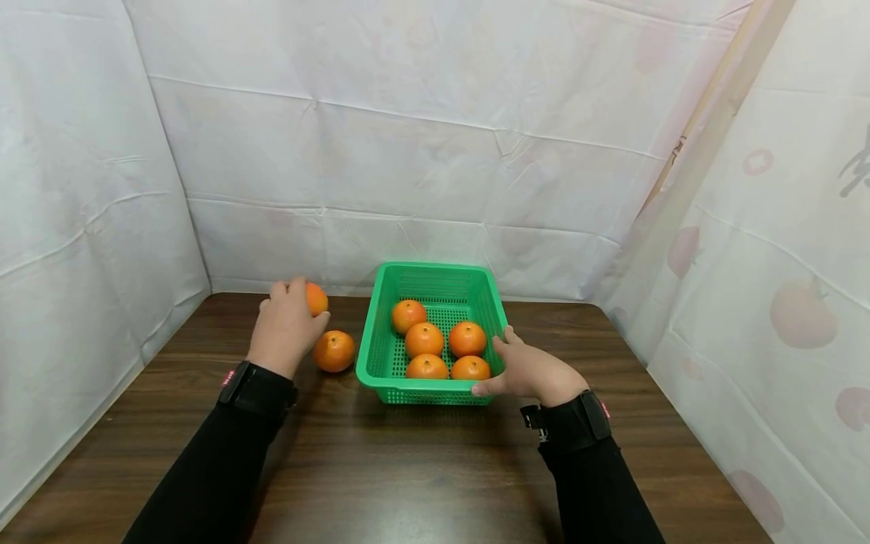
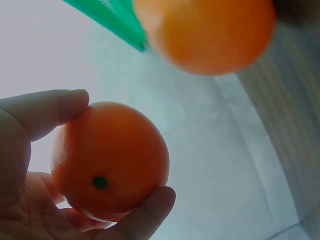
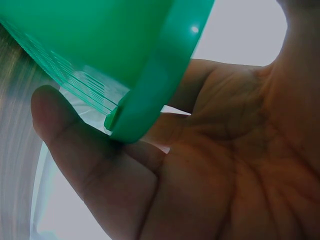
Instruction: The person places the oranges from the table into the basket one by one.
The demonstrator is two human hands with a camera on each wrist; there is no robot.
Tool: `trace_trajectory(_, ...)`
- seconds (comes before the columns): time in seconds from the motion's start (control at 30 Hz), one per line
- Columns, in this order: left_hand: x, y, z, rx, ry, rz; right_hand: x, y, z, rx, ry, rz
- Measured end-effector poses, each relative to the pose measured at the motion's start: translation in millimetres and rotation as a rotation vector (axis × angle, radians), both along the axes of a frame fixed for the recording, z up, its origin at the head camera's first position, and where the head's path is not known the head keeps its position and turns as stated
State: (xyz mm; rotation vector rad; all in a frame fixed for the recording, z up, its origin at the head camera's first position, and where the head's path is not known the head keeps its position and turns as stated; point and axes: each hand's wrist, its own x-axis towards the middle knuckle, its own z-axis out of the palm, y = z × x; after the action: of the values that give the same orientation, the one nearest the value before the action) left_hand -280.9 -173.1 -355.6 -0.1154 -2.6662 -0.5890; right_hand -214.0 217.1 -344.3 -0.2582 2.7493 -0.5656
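My left hand holds an orange between thumb and fingers, left of the basket and toward the back of the table. A small green stem mark shows on its skin in the left wrist view. A second orange rests on the table just nearer, beside the basket's left side. The green plastic basket contains several oranges, mostly in its near half. At its near right corner, my right hand grips the rim, the thumb at the front and the fingers along the right side.
A dark wood-grain table lies under everything. White sheeting hangs along its back and left. On the right hangs another pale sheet with faint fruit prints. Both forearms wear black sleeves and wrist straps.
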Motion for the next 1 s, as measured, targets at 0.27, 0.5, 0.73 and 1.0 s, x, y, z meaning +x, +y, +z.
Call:
trace_trajectory(0.27, 15.1, 17, 16.6, 0.019, 0.065, -0.037, -0.5, 1, -1.2, 0.008, 0.007, 0.003)
trace_trajectory(0.5, 25.6, 30, 25.5, 0.022, 0.093, -0.08, -1.2, 1, -0.7, 0.008, -0.002, 0.002)
trace_trajectory(0.73, 28.4, 34, 27.7, 0.028, 0.111, -0.092, -1.8, 0, 0.0, 0.018, -0.002, 0.005)
trace_trajectory(1.0, 28.2, 35, 28.2, 0.028, 0.108, -0.099, -1.6, 0, -0.5, 0.013, 0.0, 0.007)
